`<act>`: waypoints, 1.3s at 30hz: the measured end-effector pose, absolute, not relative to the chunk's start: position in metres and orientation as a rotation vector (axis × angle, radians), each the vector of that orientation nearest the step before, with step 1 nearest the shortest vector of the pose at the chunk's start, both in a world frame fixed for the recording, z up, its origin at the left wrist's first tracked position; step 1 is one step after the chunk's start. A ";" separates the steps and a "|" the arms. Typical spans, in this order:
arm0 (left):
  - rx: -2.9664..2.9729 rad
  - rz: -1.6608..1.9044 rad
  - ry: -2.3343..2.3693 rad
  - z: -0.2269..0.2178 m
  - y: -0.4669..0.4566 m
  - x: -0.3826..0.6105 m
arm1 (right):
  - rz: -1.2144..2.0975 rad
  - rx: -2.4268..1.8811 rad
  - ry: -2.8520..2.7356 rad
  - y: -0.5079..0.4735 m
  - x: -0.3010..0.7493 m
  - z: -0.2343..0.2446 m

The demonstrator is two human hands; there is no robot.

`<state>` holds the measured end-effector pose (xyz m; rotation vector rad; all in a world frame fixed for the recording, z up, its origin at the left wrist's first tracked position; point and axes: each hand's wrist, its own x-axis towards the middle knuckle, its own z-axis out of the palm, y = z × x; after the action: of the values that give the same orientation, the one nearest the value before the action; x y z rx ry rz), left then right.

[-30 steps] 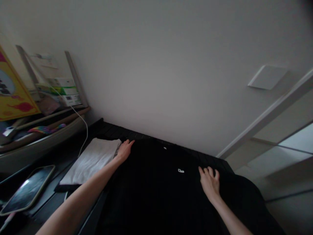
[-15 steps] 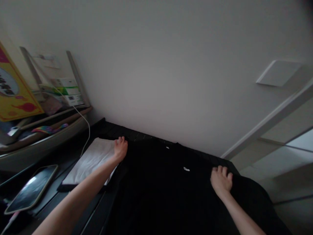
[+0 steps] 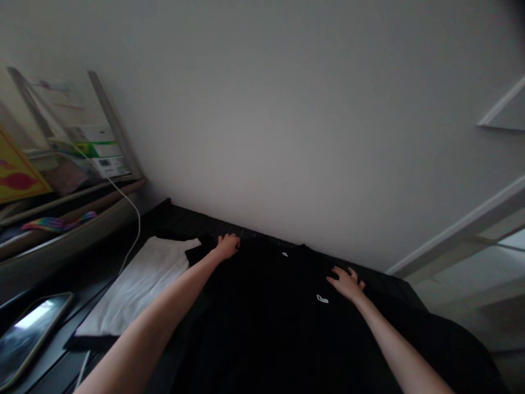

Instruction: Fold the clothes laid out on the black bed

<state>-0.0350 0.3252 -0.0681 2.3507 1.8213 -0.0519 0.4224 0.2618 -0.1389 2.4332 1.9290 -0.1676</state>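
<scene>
Here, a black shirt (image 3: 270,312) lies spread over the dark table (image 3: 188,218), reaching toward its far edge beneath the pale wall (image 3: 287,120). The left hand (image 3: 228,247) is at the shirt's far left part, fingers curled; whether it grips the cloth I cannot tell. The right hand (image 3: 346,282) is on the shirt's right side, fingers spread and loosely bent, clasping nothing visible, just beyond a small white print (image 3: 322,299). Left of the shirt sits a light folded cloth (image 3: 143,287), with a phone (image 3: 35,339) near the left corner.
</scene>
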 end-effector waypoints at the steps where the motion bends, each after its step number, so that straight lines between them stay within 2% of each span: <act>1: 2.361 -0.064 1.799 -0.068 0.329 -0.035 | -0.194 2.443 1.917 0.265 0.425 -0.143; 7: 2.447 0.014 1.867 -0.062 0.344 -0.023 | -0.277 2.483 1.858 0.271 0.426 -0.158; 11: 2.432 0.054 1.988 -0.079 0.336 -0.001 | -0.291 2.523 1.817 0.268 0.414 -0.169; 17: 2.443 0.091 2.062 -0.100 0.305 -0.009 | -0.117 2.574 1.840 0.261 0.405 -0.172; 21: 2.351 0.113 2.308 -0.082 0.292 -0.052 | 0.169 2.592 1.849 0.245 0.386 -0.154; 25: 2.233 0.047 2.414 -0.057 0.280 -0.092 | 0.416 2.452 2.087 0.209 0.333 -0.134; 29: 2.219 0.013 2.369 -0.038 0.261 -0.112 | 0.366 2.376 2.269 0.164 0.265 -0.120; 33: 2.172 -0.005 2.307 -0.019 0.243 -0.121 | 0.156 2.221 2.439 0.124 0.207 -0.104; 39: 2.090 0.117 2.159 0.005 0.232 -0.125 | -0.025 2.050 2.622 0.092 0.175 -0.088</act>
<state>-0.1250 0.2322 0.0053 2.0904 2.1587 0.1166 0.1754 0.0915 -0.0881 2.0499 2.6216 -0.0255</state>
